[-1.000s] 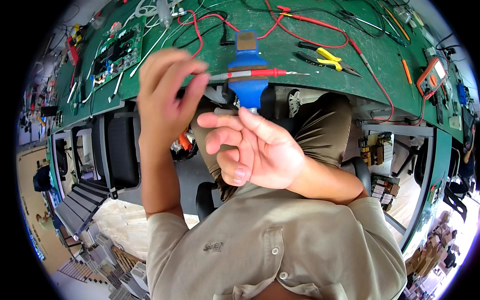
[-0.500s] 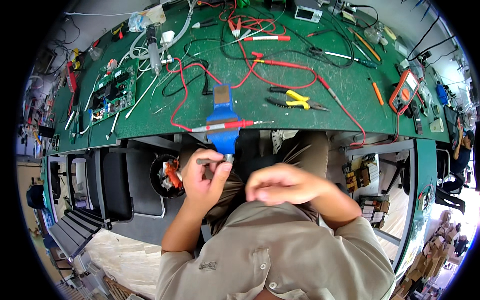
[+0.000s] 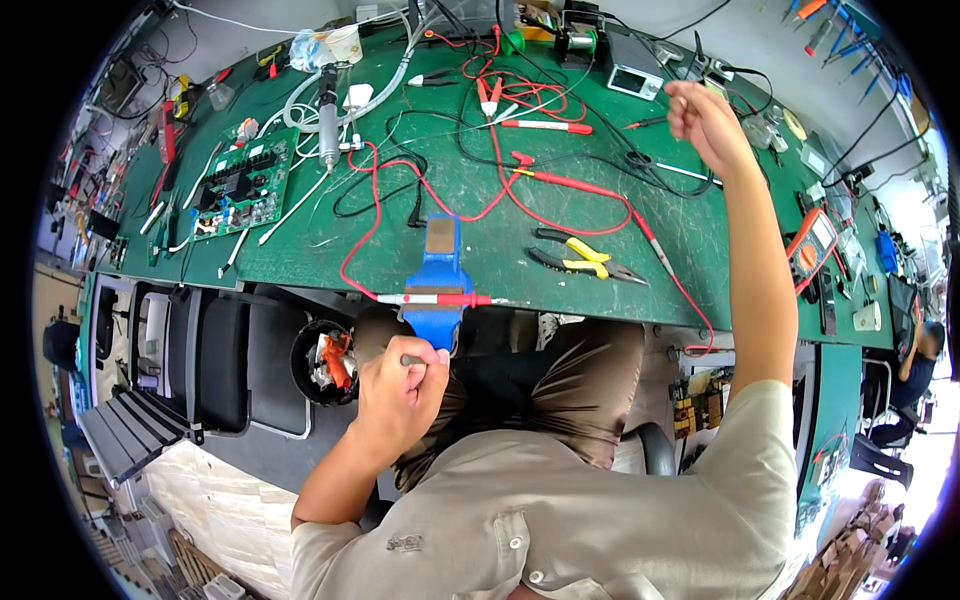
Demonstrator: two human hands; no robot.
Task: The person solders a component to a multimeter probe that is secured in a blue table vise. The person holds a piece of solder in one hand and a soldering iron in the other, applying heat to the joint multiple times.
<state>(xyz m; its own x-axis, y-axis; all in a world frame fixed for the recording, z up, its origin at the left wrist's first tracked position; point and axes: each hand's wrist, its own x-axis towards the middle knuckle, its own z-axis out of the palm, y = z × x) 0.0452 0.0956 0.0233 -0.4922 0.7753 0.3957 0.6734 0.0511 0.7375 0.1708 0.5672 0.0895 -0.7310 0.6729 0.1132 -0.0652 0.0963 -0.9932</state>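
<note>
My left hand (image 3: 402,390) is closed on the grey handle bar (image 3: 410,360) at the front of the blue vise (image 3: 440,265), below the bench edge. A red-and-grey probe (image 3: 450,300) with a red lead lies across the vise jaws. Black-and-yellow pliers (image 3: 590,262) lie right of the vise. My right hand (image 3: 705,125) is raised over the back right of the green bench (image 3: 540,210), near a small silver instrument (image 3: 632,75). Its fingers are curled; I cannot make out what, if anything, is in them.
A circuit board (image 3: 235,185) and a clear syringe-like tube (image 3: 328,130) are at left. Tangled red and black leads spread across the back. An orange multimeter (image 3: 810,245) sits at right. A bin (image 3: 305,368) stands under the bench. Another person (image 3: 915,365) is at the far right.
My right hand has moved from beside the vise handle up to the back right of the bench. My left hand has settled lower, on the handle. The view now takes in more bench.
</note>
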